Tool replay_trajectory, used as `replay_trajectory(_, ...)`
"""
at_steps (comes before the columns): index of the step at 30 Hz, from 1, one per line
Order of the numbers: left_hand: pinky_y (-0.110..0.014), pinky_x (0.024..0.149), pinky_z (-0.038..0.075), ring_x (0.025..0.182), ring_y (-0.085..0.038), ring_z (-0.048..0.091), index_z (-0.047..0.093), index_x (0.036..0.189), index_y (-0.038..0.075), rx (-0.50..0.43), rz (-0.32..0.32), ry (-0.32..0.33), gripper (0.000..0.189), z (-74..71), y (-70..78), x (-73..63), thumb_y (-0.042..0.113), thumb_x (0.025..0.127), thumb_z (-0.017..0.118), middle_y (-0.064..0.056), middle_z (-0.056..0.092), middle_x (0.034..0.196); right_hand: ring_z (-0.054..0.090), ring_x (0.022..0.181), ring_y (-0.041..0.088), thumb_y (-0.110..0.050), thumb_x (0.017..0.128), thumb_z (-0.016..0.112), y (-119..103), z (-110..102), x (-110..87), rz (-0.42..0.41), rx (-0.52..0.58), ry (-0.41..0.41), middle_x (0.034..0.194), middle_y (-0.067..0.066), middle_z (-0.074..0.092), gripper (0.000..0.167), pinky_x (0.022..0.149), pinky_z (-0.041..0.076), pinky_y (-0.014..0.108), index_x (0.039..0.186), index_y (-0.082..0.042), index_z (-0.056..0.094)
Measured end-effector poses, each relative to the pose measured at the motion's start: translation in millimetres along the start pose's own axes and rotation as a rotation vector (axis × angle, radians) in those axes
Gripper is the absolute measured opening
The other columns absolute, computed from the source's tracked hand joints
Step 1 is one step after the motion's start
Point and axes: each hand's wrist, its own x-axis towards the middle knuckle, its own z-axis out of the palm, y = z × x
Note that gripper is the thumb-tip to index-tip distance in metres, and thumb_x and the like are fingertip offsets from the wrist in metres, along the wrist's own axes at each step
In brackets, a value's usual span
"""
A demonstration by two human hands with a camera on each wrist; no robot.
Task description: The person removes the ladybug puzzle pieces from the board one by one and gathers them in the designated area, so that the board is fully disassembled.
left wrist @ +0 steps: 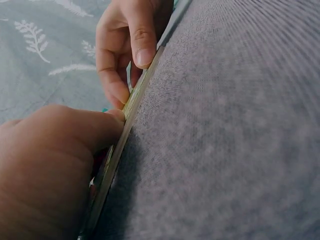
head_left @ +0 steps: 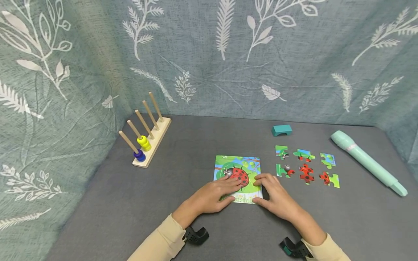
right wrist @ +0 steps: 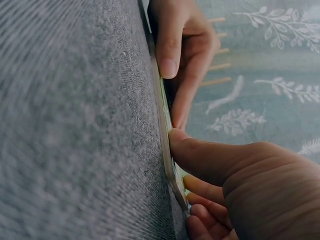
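A square ladybug picture board [head_left: 254, 165] lies on the grey table in the head view, its thin edge seen side-on in both wrist views. My left hand [head_left: 213, 194] rests on its lower left part with fingers extended across the ladybug, thumb near the front edge. At the right side is my right hand [head_left: 277, 197], its thumb at the front right corner and its bent fingertips touching the right border. In the right wrist view, the right thumb [right wrist: 200, 152] touches the board's edge. Several loose ladybug jigsaw pieces [head_left: 306, 173] lie right of the board in two rows.
A wooden peg stand [head_left: 153, 145] with blue and yellow beads stands at the left. Behind the pieces sits a teal arch block [head_left: 281, 130], and a mint-green microphone-shaped toy [head_left: 369, 163] lies at far right. A leaf-patterned curtain [head_left: 209, 72] hangs behind the table.
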Motion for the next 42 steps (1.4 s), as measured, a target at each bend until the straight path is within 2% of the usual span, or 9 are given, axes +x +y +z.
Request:
replay_trajectory(7,-0.033,0.117,0.029,0.133,-0.014,0.044,0.052,0.138,0.011,-0.010,-0.008,-0.008,0.043,0.0,-0.9,-0.2,0.022,0.097,0.054,-0.003,0.051,0.141,0.049,0.111,0.028,-0.015,0.073,0.081,-1.1,1.4,0.9,-0.008,-0.001,0.018,0.116,0.007,0.055,0.035,0.092,0.045,0.047,0.101,-0.009,0.060)
replay_trajectory(15,-0.034,0.117,0.030,0.132,-0.014,0.045,0.053,0.136,0.011,-0.024,-0.008,0.004,0.042,0.5,-1.9,0.1,0.021,0.096,0.056,-0.004,0.053,0.139,0.046,0.102,0.020,-0.011,0.070,0.083,-2.9,3.4,-0.3,0.016,0.034,0.033,0.108,0.003,0.053,0.046,0.086,0.044,0.039,0.105,-0.008,0.054)
replay_trajectory(24,-0.030,0.116,0.032,0.132,-0.013,0.046,0.052,0.137,0.014,-0.069,-0.060,-0.007,0.044,0.3,-1.1,0.6,0.023,0.095,0.057,-0.002,0.052,0.140,0.049,0.091,0.013,-0.007,0.068,0.083,-5.8,4.5,-0.3,0.024,0.064,0.044,0.100,-0.001,0.053,0.050,0.078,0.049,0.031,0.107,-0.008,0.053)
replay_trajectory(34,-0.031,0.116,0.032,0.132,-0.014,0.046,0.053,0.136,0.012,-0.096,-0.060,0.004,0.044,0.5,-2.7,-0.8,0.023,0.094,0.058,-0.003,0.052,0.140,0.051,0.091,0.013,-0.010,0.072,0.081,-3.3,0.6,0.2,0.007,0.042,0.064,0.103,0.001,0.056,0.045,0.078,0.049,0.032,0.110,-0.007,0.056)
replay_trajectory(42,-0.030,0.116,0.031,0.132,-0.015,0.046,0.057,0.133,0.009,-0.087,-0.037,0.004,0.041,0.1,-3.8,-1.5,0.023,0.095,0.058,-0.003,0.053,0.139,0.052,0.092,0.012,-0.011,0.072,0.082,2.8,-13.5,-2.3,-0.004,0.017,0.094,0.105,0.001,0.058,0.045,0.077,0.049,0.031,0.110,-0.007,0.058)
